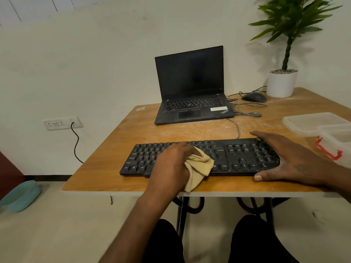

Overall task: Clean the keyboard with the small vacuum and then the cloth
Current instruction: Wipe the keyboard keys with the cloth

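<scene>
One head-worn camera looks forward and down, close over the table (133,183) toward the wall (95,63).

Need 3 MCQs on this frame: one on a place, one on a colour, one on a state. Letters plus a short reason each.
1. Where does the potted plant stand?
A. far right corner of the table
B. on the floor
C. left of the laptop

2. What colour is the cloth?
A. blue
B. tan
C. white

3. What is the right hand doing?
A. gripping a vacuum
B. lifting the mouse
C. lying flat on the right end of the keyboard

Key:
1 A, the white pot sits at the far right of the tabletop, behind the mouse.
2 B, the bunched cloth in the left hand is tan against the black keys.
3 C, its fingers lie straight over the number-pad end, thumb at the front edge, and it holds nothing.
</scene>
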Demonstrator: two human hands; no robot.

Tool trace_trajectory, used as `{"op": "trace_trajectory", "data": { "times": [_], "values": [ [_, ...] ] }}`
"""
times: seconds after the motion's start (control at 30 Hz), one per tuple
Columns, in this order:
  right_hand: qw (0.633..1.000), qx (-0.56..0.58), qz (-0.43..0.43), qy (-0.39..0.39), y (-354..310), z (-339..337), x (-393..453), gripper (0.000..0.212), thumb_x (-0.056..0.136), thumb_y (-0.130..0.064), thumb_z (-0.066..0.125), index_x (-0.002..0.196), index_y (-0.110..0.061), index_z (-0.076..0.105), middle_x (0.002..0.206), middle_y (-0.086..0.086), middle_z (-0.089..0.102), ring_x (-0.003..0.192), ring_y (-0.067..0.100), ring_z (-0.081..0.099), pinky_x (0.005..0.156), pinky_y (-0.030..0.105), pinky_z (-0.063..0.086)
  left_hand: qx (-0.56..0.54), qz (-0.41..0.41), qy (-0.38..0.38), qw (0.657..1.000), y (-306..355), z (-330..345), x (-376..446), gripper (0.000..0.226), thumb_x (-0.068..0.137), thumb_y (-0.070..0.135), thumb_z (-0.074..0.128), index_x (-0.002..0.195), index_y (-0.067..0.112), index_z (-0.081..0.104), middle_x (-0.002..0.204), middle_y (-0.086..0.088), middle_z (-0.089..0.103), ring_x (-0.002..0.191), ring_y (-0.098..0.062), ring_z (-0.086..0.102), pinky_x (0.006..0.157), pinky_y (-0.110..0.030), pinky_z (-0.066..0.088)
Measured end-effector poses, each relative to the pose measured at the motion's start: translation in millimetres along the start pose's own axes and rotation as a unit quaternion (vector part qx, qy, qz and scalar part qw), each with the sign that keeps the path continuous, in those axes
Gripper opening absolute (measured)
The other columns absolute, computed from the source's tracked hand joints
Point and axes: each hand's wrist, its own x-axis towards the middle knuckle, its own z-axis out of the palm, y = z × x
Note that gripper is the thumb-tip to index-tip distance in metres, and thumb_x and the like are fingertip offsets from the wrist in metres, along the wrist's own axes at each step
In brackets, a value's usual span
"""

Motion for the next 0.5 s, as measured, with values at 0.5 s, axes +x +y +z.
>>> {"op": "trace_trajectory", "data": {
  "times": [0.5],
  "values": [
    [1.0,-0.002,0.002,-0.001,-2.0,-0.9,1.6,0.125,0.046,-0.095,0.068,0.148,-0.062,0.004,0.158,-0.016,0.026,0.129,0.0,0.031,0.107,0.035,0.04,0.036,-0.047,0.006,0.998,-19.5,-13.2,-5.5,0.048,0.083,-0.01,0.066,0.112,0.026,0.08,0.117,0.007,0.073,0.111,-0.014,0.064,0.08,-0.019,0.041]
  ]
}}
